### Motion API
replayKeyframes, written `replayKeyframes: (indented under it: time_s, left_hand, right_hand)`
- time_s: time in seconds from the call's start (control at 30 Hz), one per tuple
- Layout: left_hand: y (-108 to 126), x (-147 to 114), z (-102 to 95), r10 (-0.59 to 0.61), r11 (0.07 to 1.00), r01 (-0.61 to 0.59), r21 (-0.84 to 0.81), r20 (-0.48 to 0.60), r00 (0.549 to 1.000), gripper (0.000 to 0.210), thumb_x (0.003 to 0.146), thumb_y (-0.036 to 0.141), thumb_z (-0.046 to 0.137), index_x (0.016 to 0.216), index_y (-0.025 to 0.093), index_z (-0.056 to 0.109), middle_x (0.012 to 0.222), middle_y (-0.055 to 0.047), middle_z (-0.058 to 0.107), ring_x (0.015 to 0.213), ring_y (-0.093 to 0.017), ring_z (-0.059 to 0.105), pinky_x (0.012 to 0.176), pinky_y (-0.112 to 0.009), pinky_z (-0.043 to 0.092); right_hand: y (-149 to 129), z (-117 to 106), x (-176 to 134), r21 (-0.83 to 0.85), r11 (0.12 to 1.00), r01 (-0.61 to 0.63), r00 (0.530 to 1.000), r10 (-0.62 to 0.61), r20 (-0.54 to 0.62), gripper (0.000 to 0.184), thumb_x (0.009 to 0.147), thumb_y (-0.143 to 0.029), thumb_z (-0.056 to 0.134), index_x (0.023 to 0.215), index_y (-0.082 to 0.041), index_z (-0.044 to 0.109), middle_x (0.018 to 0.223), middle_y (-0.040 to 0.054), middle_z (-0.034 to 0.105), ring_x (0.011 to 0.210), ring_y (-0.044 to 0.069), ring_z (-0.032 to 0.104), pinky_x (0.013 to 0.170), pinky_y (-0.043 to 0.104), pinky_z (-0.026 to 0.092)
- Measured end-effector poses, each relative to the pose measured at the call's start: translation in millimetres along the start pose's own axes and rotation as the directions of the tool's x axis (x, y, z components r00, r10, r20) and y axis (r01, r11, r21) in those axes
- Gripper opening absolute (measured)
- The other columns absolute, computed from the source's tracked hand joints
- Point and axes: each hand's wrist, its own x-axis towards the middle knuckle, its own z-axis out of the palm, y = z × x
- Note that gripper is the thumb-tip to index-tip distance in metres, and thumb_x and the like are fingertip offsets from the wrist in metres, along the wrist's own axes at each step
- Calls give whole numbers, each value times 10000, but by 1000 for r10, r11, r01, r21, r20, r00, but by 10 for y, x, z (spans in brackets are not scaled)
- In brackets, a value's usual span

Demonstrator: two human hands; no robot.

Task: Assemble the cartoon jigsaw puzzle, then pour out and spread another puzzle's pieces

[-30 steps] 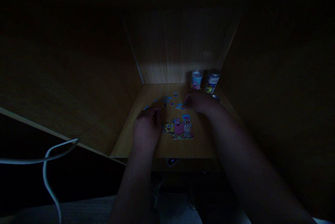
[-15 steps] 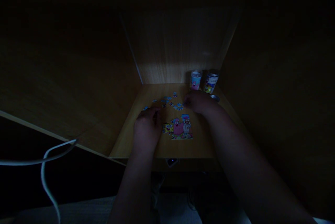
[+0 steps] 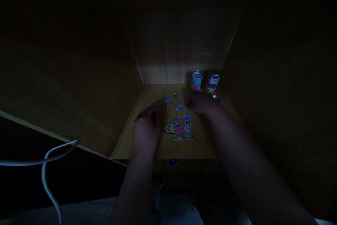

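A partly joined jigsaw puzzle with yellow, pink and white cartoon figures lies on the wooden desk. Beyond it several loose puzzle pieces, mostly blue, are scattered. My left hand is just left of the joined part, its fingers curled and closed; what they pinch, if anything, is hidden. My right hand is at the right end of the loose pieces, fingers bent down and pressed together. Whether a piece is between them I cannot make out in the dim light.
Behind my right hand stand an open clear-rimmed can with a pink figure and a second printed can. A round lid lies by them. Wooden panels enclose the desk; a white cable hangs at lower left.
My left hand has shifted slightly left. My right hand has moved a little to the right, off the nearest loose pieces. The joined puzzle looks the same.
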Motion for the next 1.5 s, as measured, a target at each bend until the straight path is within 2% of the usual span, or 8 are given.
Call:
replayKeyframes:
  time_s: [0.17,0.27,0.37,0.5,0.7,1.17,1.37,1.5]
  left_hand:
    - [-58,31,-77,-176,981,170,-95,-53,983,210,1008,276,629,1090,217,813,1022,-70,851,923,-249,803,770,-306,583]
    - [-84,51,-98,-216,971,209,-116,-56,975,206,1007,293,638,1076,215,816,1027,-70,854,942,-249,807,787,-309,589]
    - [-106,63,-96,-233,965,225,-132,-53,971,212,1003,292,639,1084,215,819,1046,-72,856,966,-252,810,795,-308,590]
    - [-122,66,-89,-243,960,232,-158,-54,969,225,1003,307,637,1088,215,823,1038,-68,857,966,-255,809,799,-305,590]
    - [-107,59,-99,-220,966,210,-154,-50,974,215,999,296,639,1086,219,820,1027,-66,853,943,-249,806,796,-315,587]
    - [-93,64,-80,-218,961,208,-181,-39,975,218,988,312,633,1077,224,811,1027,-67,850,933,-248,804,799,-330,601]
    - [-69,62,-101,-215,967,207,-150,-37,976,221,996,315,630,1074,221,814,1003,-74,849,920,-253,803,783,-327,597]
    - [-78,59,-87,-223,962,214,-168,-35,974,221,991,314,634,1081,223,815,1024,-72,851,934,-251,804,785,-318,597]
  right_hand:
    - [10,8,1,6,999,36,999,-36,-18,218,974,-246,685,1113,-204,847,1173,126,822,1049,258,762,819,313,525]
    - [11,16,1,5,999,33,999,-33,-29,215,968,-241,695,1116,-203,846,1205,135,814,1073,270,755,834,318,529]
    - [13,22,3,14,999,39,999,-39,-36,234,959,-229,705,1150,-235,840,1248,102,809,1112,255,748,840,296,523]
    - [7,21,11,12,1000,27,999,-27,-18,239,950,-240,713,1152,-213,839,1239,121,809,1072,255,756,804,293,520]
    - [-14,12,20,14,1000,-22,999,22,24,222,941,-250,714,1099,-155,839,1095,157,824,964,260,769,759,307,523]
    - [-22,-6,21,-3,998,-56,998,57,39,289,944,-298,715,1154,-139,833,1165,196,816,1033,295,772,794,331,548]
    - [-22,-13,6,-1,1000,-26,999,26,28,289,948,-261,700,1191,-175,830,1234,163,808,1079,273,765,818,314,541]
    - [-27,-22,-4,-1,1000,-1,1000,1,25,256,944,-231,696,1149,-186,843,1189,141,821,1054,264,767,807,305,531]
